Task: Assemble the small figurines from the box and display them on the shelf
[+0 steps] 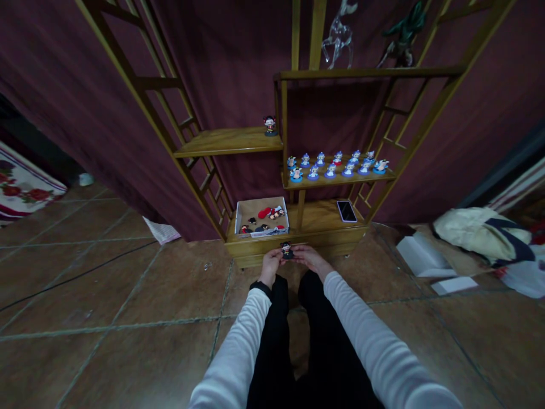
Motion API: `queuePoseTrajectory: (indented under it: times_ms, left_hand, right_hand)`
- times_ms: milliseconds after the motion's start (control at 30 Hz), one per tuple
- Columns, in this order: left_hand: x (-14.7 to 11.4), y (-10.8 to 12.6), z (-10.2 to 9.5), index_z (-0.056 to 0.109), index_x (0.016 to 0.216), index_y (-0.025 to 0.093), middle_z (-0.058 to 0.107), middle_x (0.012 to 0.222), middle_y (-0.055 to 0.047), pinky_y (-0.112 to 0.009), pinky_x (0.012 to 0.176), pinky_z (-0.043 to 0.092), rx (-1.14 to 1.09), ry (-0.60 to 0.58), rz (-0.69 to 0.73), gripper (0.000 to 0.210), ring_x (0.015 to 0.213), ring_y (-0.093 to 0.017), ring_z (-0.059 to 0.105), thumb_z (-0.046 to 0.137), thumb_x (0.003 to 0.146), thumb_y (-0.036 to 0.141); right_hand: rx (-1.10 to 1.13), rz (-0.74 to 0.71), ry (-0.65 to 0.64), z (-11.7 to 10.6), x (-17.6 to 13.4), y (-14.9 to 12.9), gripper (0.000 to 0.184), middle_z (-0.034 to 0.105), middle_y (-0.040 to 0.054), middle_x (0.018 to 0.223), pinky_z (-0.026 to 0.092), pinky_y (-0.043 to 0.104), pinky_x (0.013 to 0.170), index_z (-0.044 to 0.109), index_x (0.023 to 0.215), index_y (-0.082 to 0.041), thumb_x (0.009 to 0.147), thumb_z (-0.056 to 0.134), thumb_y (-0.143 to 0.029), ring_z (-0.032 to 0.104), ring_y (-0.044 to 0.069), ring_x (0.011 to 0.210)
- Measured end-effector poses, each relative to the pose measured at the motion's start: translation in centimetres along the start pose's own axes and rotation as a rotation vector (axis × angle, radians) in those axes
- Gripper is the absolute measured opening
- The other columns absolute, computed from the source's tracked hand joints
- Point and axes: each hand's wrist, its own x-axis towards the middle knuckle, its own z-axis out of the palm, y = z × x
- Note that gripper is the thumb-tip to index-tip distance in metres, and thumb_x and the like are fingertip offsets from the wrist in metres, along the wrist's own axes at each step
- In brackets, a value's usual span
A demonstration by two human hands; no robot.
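Observation:
Between my two hands, in front of the cabinet's base, is a small dark-haired figurine (pixel 286 250) on a dark round base. My left hand (pixel 271 266) grips it from the left, fingers closed at its side. From the right, my right hand (pixel 310 257) pinches the same figurine near its base. Just beyond my hands an open cardboard box (pixel 237 218) rests on the bottom shelf, with several red and black figurine pieces (pixel 271 213) in it. A similar figurine (pixel 269 125) stands upright at the right end of the left shelf.
Several blue-and-white figurines (pixel 331 170) stand in two rows on the right shelf. A phone or tablet (pixel 346 211) lies on the bottom shelf. Higher up are a clear deer ornament (pixel 339 37) and a green statue (pixel 403 37). White boxes (pixel 424 257) and a beige bag (pixel 479 233) lie on the floor at right.

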Motion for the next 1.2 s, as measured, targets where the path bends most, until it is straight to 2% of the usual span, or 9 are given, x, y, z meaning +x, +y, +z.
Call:
queuePoseTrajectory:
  times_ms: [333, 600, 867, 1033, 1200]
  left_hand:
    - [0.03, 0.07, -0.28, 0.066, 0.078, 0.010, 0.063, 0.064, -0.002, -0.017, 0.050, 0.043, -0.003, -0.045, 0.042, 0.012, 0.049, -0.005, 0.052, 0.069, 0.069, 0.018]
    - [-0.43, 0.42, -0.18, 0.063, 0.077, 0.012, 0.062, 0.065, -0.001, -0.017, 0.055, 0.046, -0.016, -0.056, -0.007, 0.014, 0.053, -0.006, 0.056, 0.072, 0.066, 0.012]
    - [-0.25, 0.27, -0.19, 0.061, 0.080, 0.012, 0.063, 0.065, -0.002, -0.021, 0.063, 0.052, -0.055, -0.053, -0.006, 0.017, 0.060, -0.008, 0.061, 0.071, 0.067, 0.010]
    - [-0.04, 0.08, -0.18, 0.057, 0.080, 0.013, 0.061, 0.064, 0.000, -0.024, 0.065, 0.054, -0.088, -0.030, -0.003, 0.019, 0.059, -0.008, 0.061, 0.069, 0.067, 0.005]
    - [-0.09, 0.06, -0.22, 0.054, 0.083, 0.014, 0.060, 0.065, 0.001, -0.027, 0.065, 0.055, -0.069, -0.044, -0.024, 0.027, 0.058, -0.009, 0.062, 0.073, 0.065, 0.007]
  right_hand:
    - [-0.037, 0.012, -0.024, 0.29, -0.39, -0.41, 0.022, 0.069, 0.0042, 0.083, 0.053, 0.034, 0.079, 0.064, 0.082, -0.016, 0.062, 0.071, -0.012, 0.066, 0.014, 0.073]
    - [-0.008, -0.012, 0.012, 0.30, -0.19, -0.43, 0.018, 0.070, 0.0048, 0.087, 0.054, 0.031, 0.075, 0.066, 0.080, -0.016, 0.062, 0.070, -0.012, 0.066, 0.015, 0.075]
    - [0.029, -0.021, 0.028, 0.20, -0.11, -0.36, 0.013, 0.069, 0.0043, 0.079, 0.054, 0.033, 0.076, 0.066, 0.079, -0.017, 0.067, 0.070, -0.017, 0.065, 0.014, 0.070]
    - [-0.011, 0.001, -0.027, 0.18, -0.17, -0.32, 0.018, 0.069, 0.0035, 0.077, 0.054, 0.032, 0.075, 0.066, 0.083, -0.017, 0.066, 0.071, -0.016, 0.063, 0.012, 0.064]
    - [-0.026, 0.000, -0.006, 0.24, 0.01, -0.17, 0.021, 0.070, 0.0024, 0.076, 0.054, 0.031, 0.073, 0.067, 0.084, -0.018, 0.064, 0.070, -0.014, 0.063, 0.011, 0.062]
